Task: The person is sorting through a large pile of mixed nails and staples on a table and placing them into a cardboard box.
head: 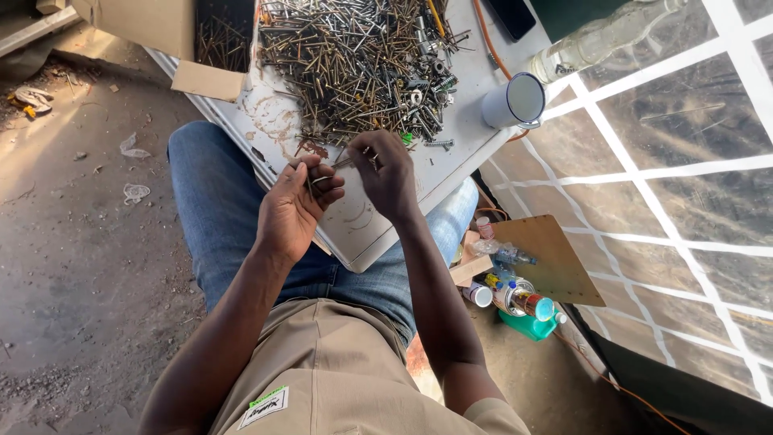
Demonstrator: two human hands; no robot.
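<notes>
**Ada:** Head view looks straight down on a seated person in blue jeans, a white board (378, 234) resting across the knees. Where are the hands?

**Ben:** Both near the centre. The left hand (294, 205) is curled shut around a small bundle of long nails (310, 179), heads poking out toward 12 o'clock. The right hand (386, 173), at 3 o'clock of the left, pinches 1 thin nail (345, 161) between thumb and fingertips, its point aimed at the left hand.

**Ada:** And the stock they come from?

**Ben:** A big loose heap of nails and screws (358, 68) lies on the board at 12 o'clock of the hands, with a few bolts and nuts mixed in along its 4 o'clock edge.

**Ada:** Any packaging?

**Ben:** A brown cardboard box (153, 28) sits at 10 o'clock, 1 flap hanging open, more nails visible inside. At 2 o'clock stands a white enamel mug (515, 101) with a dark rim, and beyond it a clear glass bottle (604, 36) lying on its side.

**Ada:** Labels?

**Ben:** A small white rectangular patch with a green edge (264, 407) is sewn on the tan shirt at 6 o'clock. At 4 o'clock, on the ground beside a plywood sheet (547, 258), are small bottles (523, 300), 1 with a colourful wrap, and a green container.
</notes>
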